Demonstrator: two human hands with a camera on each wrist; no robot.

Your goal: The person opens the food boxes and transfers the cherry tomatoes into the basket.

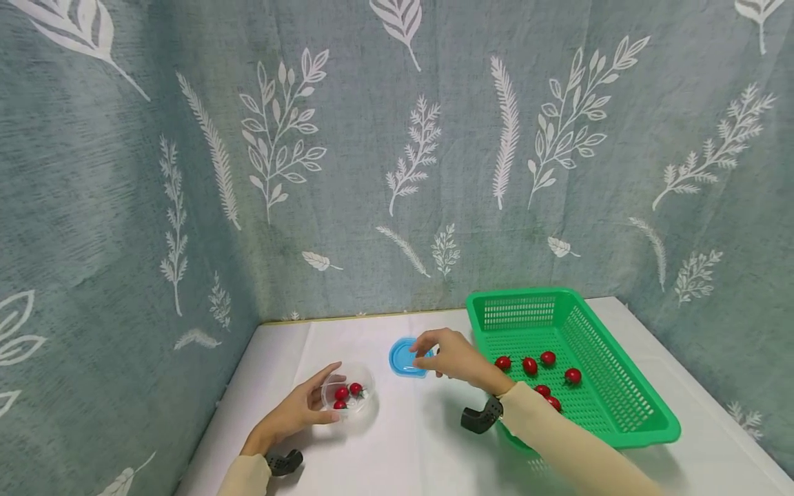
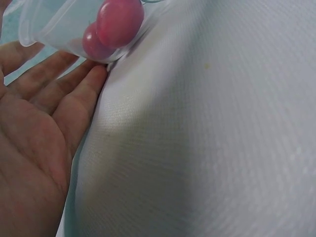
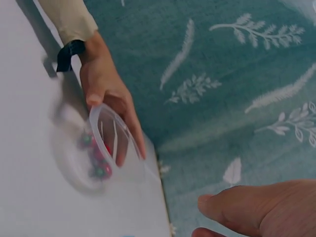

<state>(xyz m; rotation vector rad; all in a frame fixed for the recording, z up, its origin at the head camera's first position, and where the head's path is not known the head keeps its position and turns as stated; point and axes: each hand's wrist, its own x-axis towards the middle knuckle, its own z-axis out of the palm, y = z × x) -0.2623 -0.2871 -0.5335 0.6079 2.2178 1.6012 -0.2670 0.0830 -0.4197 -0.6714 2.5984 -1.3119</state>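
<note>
While my left hand (image 1: 293, 413) cups the near-left side of a clear round plastic tub (image 1: 370, 377), its thumb lies along the front and its fingers spread round the far wall, so I have a light hold of it. The tub sits on the white tablecloth (image 1: 384, 451) to the left, mouth up, with three red cherry tomatoes (image 1: 342, 393) showing inside, bits of green on them.

My right hand (image 1: 455, 355) hangs by the right side of a round light-blue lid (image 1: 401, 358), fingers loosely bent downward, a gap between thumb and forefinger, and nothing in their hold; whether a fingertip touches the lid I cannot tell. The lid lies beyond the tub, to its right.

On my right stands a green slotted plastic basket (image 1: 604, 406) with at least six more cherry tomatoes (image 1: 530, 366) scattered on its floor. My right forearm, in a cream sleeve (image 1: 552, 427), crosses its near-left corner.
</note>
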